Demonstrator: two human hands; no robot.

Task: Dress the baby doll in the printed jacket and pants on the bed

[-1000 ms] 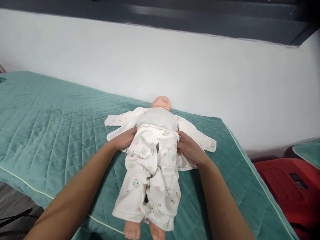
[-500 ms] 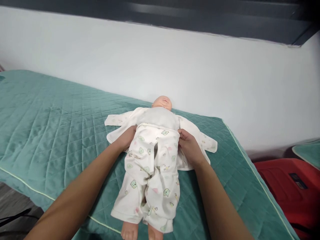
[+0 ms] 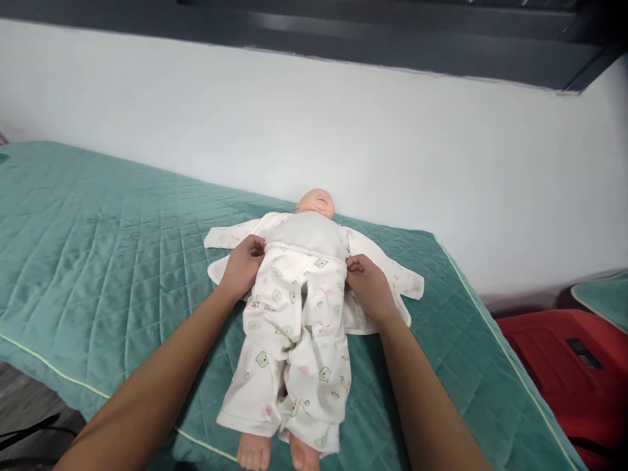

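Note:
A baby doll lies on its back, head toward the wall and bare feet toward me. White trousers printed with small green animals cover its legs up to the waist. Its grey-white torso is bare between the sides of an opened white jacket, whose sleeves spread out left and right. At the left end of the waistband, my left hand pinches the edge with bent fingers. My right hand grips the waistband's right side, fingertips partly hidden by the cloth.
A green quilted cover with pale piping lies under the doll. Behind it rises a white wall below a dark ledge. On the right stands a red plastic chair or case. Black straps show at lower left.
My left hand has moved slightly up along the waistband's left side, its fingers now showing above the edge. The right hand stays at its side of the waistband.

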